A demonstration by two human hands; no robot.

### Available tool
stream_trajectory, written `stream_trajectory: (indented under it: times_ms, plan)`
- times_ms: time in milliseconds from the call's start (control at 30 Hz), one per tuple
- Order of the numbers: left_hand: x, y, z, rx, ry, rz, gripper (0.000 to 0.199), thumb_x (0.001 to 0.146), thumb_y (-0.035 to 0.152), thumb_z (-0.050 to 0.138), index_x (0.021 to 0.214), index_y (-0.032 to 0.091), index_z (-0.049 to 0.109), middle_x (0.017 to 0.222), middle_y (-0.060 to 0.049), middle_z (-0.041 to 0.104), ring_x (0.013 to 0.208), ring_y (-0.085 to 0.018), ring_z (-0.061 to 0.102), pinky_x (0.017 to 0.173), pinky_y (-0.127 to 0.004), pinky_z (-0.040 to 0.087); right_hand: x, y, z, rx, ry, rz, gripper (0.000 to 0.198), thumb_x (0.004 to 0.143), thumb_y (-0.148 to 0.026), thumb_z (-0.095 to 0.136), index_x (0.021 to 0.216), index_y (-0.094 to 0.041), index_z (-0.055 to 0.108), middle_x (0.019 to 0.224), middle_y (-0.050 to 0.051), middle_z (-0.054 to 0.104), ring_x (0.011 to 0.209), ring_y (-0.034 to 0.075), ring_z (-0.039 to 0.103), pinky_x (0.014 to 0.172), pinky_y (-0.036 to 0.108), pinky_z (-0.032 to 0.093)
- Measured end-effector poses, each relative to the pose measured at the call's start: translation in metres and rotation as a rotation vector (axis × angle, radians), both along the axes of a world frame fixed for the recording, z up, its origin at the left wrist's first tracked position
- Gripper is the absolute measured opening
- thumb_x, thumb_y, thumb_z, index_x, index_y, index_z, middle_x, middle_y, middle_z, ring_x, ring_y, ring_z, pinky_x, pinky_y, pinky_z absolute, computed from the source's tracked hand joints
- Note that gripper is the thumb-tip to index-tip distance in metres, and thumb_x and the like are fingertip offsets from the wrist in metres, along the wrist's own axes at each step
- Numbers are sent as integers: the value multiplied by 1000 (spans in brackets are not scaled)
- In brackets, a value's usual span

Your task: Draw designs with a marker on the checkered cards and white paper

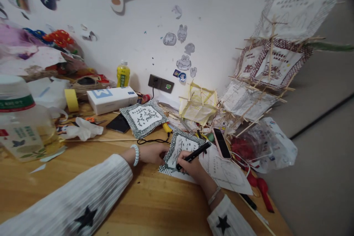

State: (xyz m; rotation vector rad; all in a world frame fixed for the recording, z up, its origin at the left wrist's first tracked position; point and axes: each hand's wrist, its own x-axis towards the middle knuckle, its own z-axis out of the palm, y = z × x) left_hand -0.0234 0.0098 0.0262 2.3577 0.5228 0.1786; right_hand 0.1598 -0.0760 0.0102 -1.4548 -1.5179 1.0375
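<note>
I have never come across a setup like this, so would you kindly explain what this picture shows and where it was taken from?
There is no machine here: a camera worn on the person's head looks forward and down at two bare hands. The right hand holds a black marker over a pattern-bordered sheet; the left hand is at its left edge. Also on the wooden table are another bordered sheet, a white box and a large bottle.

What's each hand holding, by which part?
Right hand: a black cylindrical marker, near its lower end. Left hand: at the edge of white, check-bordered paper; grip unclear.
</note>
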Motion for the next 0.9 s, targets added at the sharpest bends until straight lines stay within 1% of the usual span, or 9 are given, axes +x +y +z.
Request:
stream_trajectory:
  times_ms: [167,267,467,633,800,900]
  plan:
    - [-1,0,-1,-1,4,-3,22,59,13,58,80,17,61,70,3,59,63,-14,49,53,-19,34,5,1,-4,-27,8,23,14,62,-21,52,49,-18,50,40,-7,48,34,5,41,35,16,30]
    - [-1,1,-2,-2,4,-5,22,60,14,57,82,16,62,72,2,60,63,-14,49,53,-20,35,7,1,-5,-25,34,40,14,63,-23,52,50,-18,51,41,-6,49,34,6,42,35,17,30]
    - [0,0,-3,10,-7,-7,23,58,13,56,81,17,62,71,2,60,63,-14,49,53,-20,35,4,1,0,-4,50,-52,12,65,-22,55,54,-18,50,44,-6,51,38,7,45,39,17,34]
    - [1,-2,-2,27,-16,10,21,58,13,54,77,17,61,70,2,60,62,-14,49,51,-19,34,3,3,0,-5,24,-29,14,66,-22,58,54,-18,51,46,-6,50,40,7,46,40,17,36]
    - [1,-3,-3,43,-22,7,21,58,12,53,77,17,61,69,2,60,61,-13,49,52,-19,34,5,2,-3,10,-12,-25,14,66,-20,54,53,-18,50,43,-6,50,39,7,44,39,17,33]
    - [1,-2,-3,49,-23,3,23,59,12,53,80,17,62,73,2,61,63,-13,51,53,-19,35,6,1,-3,8,2,-13,13,64,-20,51,51,-18,49,40,-6,48,36,7,42,37,17,30]
